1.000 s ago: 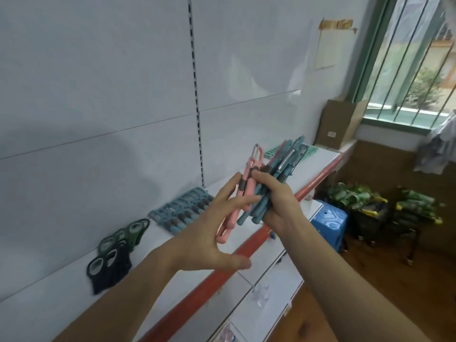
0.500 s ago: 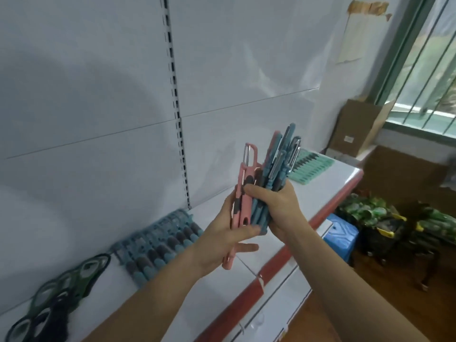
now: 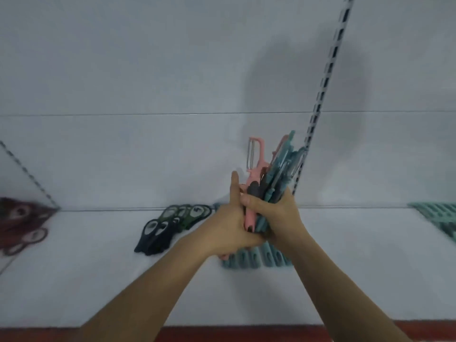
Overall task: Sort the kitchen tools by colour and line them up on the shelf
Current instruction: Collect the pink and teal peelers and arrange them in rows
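The person's right hand (image 3: 276, 218) is gripping a bundle of teal-blue plastic tools (image 3: 281, 174), fingers curled round the handles, so that the heads are pointing up and leaning a little to the right. Pressed against its left side, the left hand (image 3: 229, 223) is closing round the handle of a pink plastic peeler with a metal blade (image 3: 256, 156). One finger is sticking straight up beside the handle while the others are wrapping it. The peeler is standing upright at the left edge of the bundle and touching it, its blade rising above both hands. A second pink tool is showing among the teal ones, but blur is hiding its shape.

Both hands are hovering above the white shelf (image 3: 98, 267), in front of its white back panel (image 3: 148, 70). Directly beneath them a row of teal-blue tools (image 3: 246, 260) is lying flat on the shelf, mostly covered by the hands. Just left of that row a group of dark navy tools with oval handle holes (image 3: 155, 233) is lying next to a group of dark green ones (image 3: 187, 213). Well apart at the far left, blurred dark red tools (image 3: 19, 218) are lying, and at the far right a row of mint-green tools (image 3: 439, 215) is running out of view. A slotted metal upright (image 3: 323, 90) is rising behind the bundle, and the red front edge of the shelf (image 3: 246, 334) is running along the bottom.
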